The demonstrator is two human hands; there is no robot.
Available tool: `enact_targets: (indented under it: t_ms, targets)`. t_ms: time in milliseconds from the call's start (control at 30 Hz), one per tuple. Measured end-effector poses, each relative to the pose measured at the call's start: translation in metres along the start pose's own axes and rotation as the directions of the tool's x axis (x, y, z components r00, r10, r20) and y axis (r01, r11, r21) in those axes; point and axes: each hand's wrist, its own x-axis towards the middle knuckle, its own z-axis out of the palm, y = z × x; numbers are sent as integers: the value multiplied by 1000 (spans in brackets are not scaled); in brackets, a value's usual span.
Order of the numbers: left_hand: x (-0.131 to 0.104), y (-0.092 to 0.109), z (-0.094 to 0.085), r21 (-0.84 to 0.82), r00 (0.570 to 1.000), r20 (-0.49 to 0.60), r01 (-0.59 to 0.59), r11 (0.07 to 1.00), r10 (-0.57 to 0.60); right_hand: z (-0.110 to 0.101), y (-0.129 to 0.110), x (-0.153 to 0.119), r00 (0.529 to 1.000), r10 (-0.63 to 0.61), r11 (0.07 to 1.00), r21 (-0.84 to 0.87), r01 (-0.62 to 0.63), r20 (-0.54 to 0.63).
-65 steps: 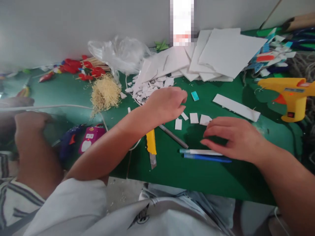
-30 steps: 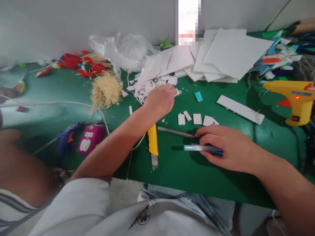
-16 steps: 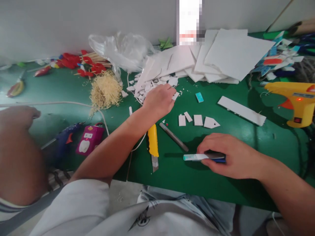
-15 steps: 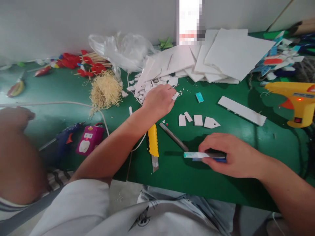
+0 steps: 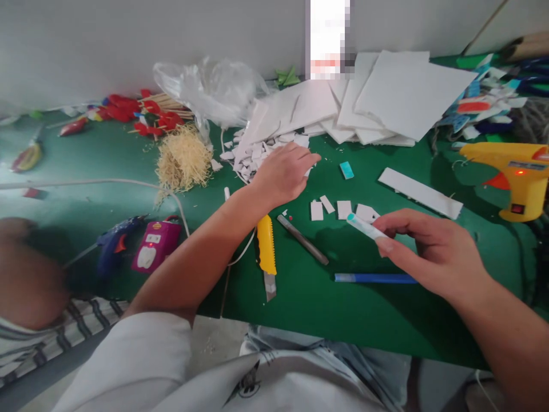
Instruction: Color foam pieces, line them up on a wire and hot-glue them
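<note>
My left hand (image 5: 285,174) is at the right side of a heap of small white foam-board scraps (image 5: 253,154), its fingers bent around a small white foam piece (image 5: 311,168) that is partly hidden. Between the thumb and fingers of my right hand (image 5: 424,243) is a white marker (image 5: 364,225) with a teal end, tilted above the table. Below that hand a blue marker (image 5: 373,278) lies on the green tabletop. Several cut white foam pieces (image 5: 343,209) lie in a row behind the white marker; its end overlaps the house-shaped one.
A yellow cutter (image 5: 266,246) with its blade out and a grey pen-like tool (image 5: 303,240) lie between my arms. White foam sheets (image 5: 398,91) are stacked behind. A yellow glue gun (image 5: 510,177) stands right. Another person's arm (image 5: 30,280) is at left, near a magenta power adapter (image 5: 156,246).
My right hand has lifted the white marker up off the table area, leaving the blue marker lying there. My left hand has shifted slightly right. The other person's arm has drawn back.
</note>
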Motion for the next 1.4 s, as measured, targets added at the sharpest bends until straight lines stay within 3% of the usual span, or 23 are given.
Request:
enact_targets:
  t_ms: [167, 233, 367, 467, 567, 733, 933, 1033, 1100, 1200, 1233, 1300, 1400]
  targets:
    - [-14, 11, -19, -61, 981, -187, 38, 997, -49, 5, 6, -3, 975, 96, 995, -20, -102, -198]
    - [-27, 24, -30, -123, 979, -182, 69, 990, -91, 4, 7, -3, 944, 196, 978, -23, -209, -266]
    - [-50, 63, -38, -152, 993, 54, 108, 982, -101, 2, 8, 0, 902, 282, 951, -28, -308, -326]
    - [-54, 88, -30, -111, 979, 196, 71, 991, -49, 2, 9, 2, 924, 266, 951, -81, -298, -274]
    - [-51, 102, -24, -8, 973, 233, 6, 1000, -4, 1, 8, 2, 946, 233, 961, -94, -259, -224]
    - [-55, 105, -33, 116, 949, 314, -27, 993, -11, 0, 9, 1, 946, 241, 956, -113, -270, -219]
    - [-66, 99, -42, 96, 846, 521, -188, 977, 112, 0, 11, 4, 940, 283, 942, -129, -310, -192]
    - [-66, 94, -48, 133, 784, 614, -219, 967, 93, -1, 9, 5, 962, 223, 956, -160, -248, -157]
    - [-66, 91, -53, 168, 807, 589, -172, 971, 41, 0, 9, 5, 985, 135, 969, -190, -155, -111]
    - [-63, 85, -54, 104, 950, 311, -18, 994, -16, 1, 11, 5, 1000, -8, 980, -201, 4, -18]
    - [-61, 84, -52, 56, 976, 219, 3, 998, -16, 2, 12, 5, 999, -44, 979, -198, 47, 18]
    - [-58, 83, -44, -31, 990, 132, -38, 999, 42, 3, 16, 5, 992, -89, 970, -217, 107, 88]
    - [-52, 85, -32, -78, 973, 190, -115, 990, 128, 3, 21, 5, 983, -123, 937, -310, 161, 140]
